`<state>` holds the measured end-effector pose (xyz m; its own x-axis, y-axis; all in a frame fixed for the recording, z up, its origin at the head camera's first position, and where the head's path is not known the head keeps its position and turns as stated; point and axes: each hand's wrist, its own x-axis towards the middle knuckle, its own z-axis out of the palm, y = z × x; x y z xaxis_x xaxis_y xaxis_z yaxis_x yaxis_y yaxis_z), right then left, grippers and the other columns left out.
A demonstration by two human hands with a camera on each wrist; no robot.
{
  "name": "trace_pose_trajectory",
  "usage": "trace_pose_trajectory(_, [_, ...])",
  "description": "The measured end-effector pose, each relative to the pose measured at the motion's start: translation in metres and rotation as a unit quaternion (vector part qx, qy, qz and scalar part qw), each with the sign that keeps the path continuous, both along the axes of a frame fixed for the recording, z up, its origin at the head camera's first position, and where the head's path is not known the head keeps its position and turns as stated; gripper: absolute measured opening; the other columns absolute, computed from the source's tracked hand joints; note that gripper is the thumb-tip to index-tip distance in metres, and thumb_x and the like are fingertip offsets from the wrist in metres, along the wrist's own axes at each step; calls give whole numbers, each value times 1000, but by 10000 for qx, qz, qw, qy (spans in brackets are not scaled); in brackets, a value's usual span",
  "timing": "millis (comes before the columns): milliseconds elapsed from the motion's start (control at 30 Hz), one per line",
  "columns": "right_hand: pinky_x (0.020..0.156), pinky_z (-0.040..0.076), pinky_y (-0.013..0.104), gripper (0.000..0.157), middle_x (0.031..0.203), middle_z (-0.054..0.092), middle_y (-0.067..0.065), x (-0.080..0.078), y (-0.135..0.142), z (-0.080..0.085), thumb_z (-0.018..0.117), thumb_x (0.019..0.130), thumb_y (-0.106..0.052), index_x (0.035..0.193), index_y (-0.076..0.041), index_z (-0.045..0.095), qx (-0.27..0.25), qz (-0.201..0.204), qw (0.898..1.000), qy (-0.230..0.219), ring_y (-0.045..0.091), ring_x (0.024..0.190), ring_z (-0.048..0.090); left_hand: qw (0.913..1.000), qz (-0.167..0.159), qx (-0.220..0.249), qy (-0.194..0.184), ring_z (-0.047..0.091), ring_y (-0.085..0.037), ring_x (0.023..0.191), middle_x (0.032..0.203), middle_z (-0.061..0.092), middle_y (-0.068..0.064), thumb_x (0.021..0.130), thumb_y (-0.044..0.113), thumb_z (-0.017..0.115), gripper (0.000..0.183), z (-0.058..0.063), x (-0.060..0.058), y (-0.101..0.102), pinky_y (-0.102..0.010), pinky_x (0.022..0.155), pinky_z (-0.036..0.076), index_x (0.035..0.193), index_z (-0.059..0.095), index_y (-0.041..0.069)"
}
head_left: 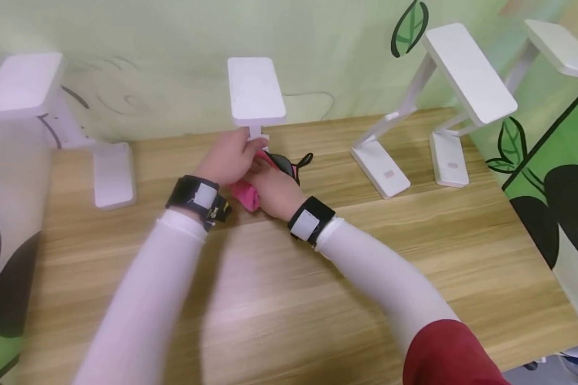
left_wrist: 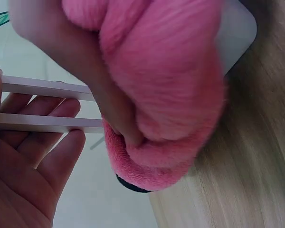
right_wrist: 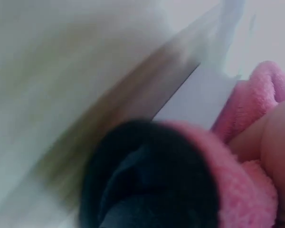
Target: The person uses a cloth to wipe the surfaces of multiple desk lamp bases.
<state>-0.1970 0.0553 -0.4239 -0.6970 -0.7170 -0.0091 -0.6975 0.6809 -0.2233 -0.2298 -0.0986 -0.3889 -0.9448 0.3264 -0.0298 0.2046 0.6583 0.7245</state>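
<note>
Pink cloth (left_wrist: 166, 85) in right fingers (left_wrist: 116, 107) part-hides the lamp base (left_wrist: 240, 35); left fingers (left_wrist: 61, 161) hold the stem (left_wrist: 47, 123).

A fluffy, dark-backed pink cloth (left_wrist: 166, 71) is bunched low against a standing, flat-headed white desk lamp (head_left: 256, 91).

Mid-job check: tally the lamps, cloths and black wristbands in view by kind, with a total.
White lamps: 4
Pink cloth: 1
Black wristbands: 2
Total: 7
</note>
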Motion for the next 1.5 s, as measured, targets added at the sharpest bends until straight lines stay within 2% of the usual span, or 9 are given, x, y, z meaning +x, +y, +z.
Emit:
trace_pose_trajectory(133, [123, 30, 30, 54, 159, 51, 10, -10, 3, -1, 54, 99, 6, 150, -9, 60, -1, -165, 9999, -33, 25, 151, 41, 9998, -66, 198, -49, 58, -29, 83, 94, 60, -14, 114, 32, 53, 31, 0, 0, 0, -39, 75, 45, 116, 61, 2])
trace_pose_trajectory(400, [124, 32, 37, 63, 166, 45, 9, -6, 16, -1, 57, 98, 6, 160, -9, 50, 107, -405, 9991, -22, 29, 155, 37, 9999, 61, 128, -75, 50, -27, 70, 82, 46, -10, 115, 34, 51, 34, 3, 4, -8, -39, 66, 43, 117, 59, 1])
trace_pose_trajectory(667, [103, 56, 45, 54, 163, 49, 13, 34, 31, -6, 59, 104, -1, 157, -7, 53, 378, -671, 9960, 452, 33, 153, 41, 9999, 54, 57, -99, 52, -28, 77, 89, 53, -14, 115, 35, 52, 36, 6, 4, -12, -39, 69, 43, 122, 57, 1])
trace_pose_trajectory(833, [111, 49, 42, 53, 156, 56, 15, 62, 30, -2, 63, 102, -1, 155, -4, 55, 607, -170, 9947, 815, 36, 149, 46, 10000, 5, -53, 62, 46, -28, 74, 83, 45, -11, 114, 38, 51, 38, 4, 2, -14, -39, 69, 40, 120, 57, 1])
trace_pose_trajectory(967, [119, 41, 41, 55, 154, 58, 15, 71, 21, 0, 68, 100, -3, 153, -4, 56, 703, 220, 9934, 879, 36, 146, 49, 9999, 15, -115, 88, 47, -29, 76, 81, 42, -10, 114, 42, 52, 41, 3, 1, -13, -40, 71, 41, 119, 57, 2])
trace_pose_trajectory(1100, [114, 47, 40, 59, 157, 55, 12, 61, 7, -2, 68, 97, -2, 155, -7, 56, 499, 427, 9953, 709, 33, 149, 47, 9999, 32, -56, 138, 47, -29, 75, 79, 40, -9, 113, 40, 54, 38, 1, 1, -9, -40, 71, 40, 116, 58, 3])
trace_pose_trajectory(1200, [112, 48, 36, 55, 162, 50, 10, 46, -2, -3, 65, 104, -8, 157, -12, 54, 253, 396, 9980, 419, 28, 152, 41, 9999, 16, -1, 171, 45, -29, 74, 79, 39, -8, 113, 39, 55, 36, -1, 1, -5, -39, 70, 38, 110, 57, 3])
trace_pose_trajectory(1333, [119, 38, 29, 42, 160, 51, 10, 22, -9, -2, 60, 109, -13, 151, -14, 60, -193, 194, 9996, -108, 22, 149, 43, 9998, -55, 87, 151, 47, -30, 76, 80, 41, -10, 114, 40, 53, 38, 0, 2, -2, -39, 72, 38, 110, 57, 2])
trace_pose_trajectory(1500, [125, 23, 26, 48, 162, 49, 10, -7, -3, -5, 61, 104, -6, 152, -11, 58, -287, 15, 9993, -238, 21, 152, 40, 9996, -118, 227, 115, 51, -29, 81, 87, 51, -12, 114, 37, 53, 35, 1, 2, -2, -39, 76, 43, 116, 60, 3])
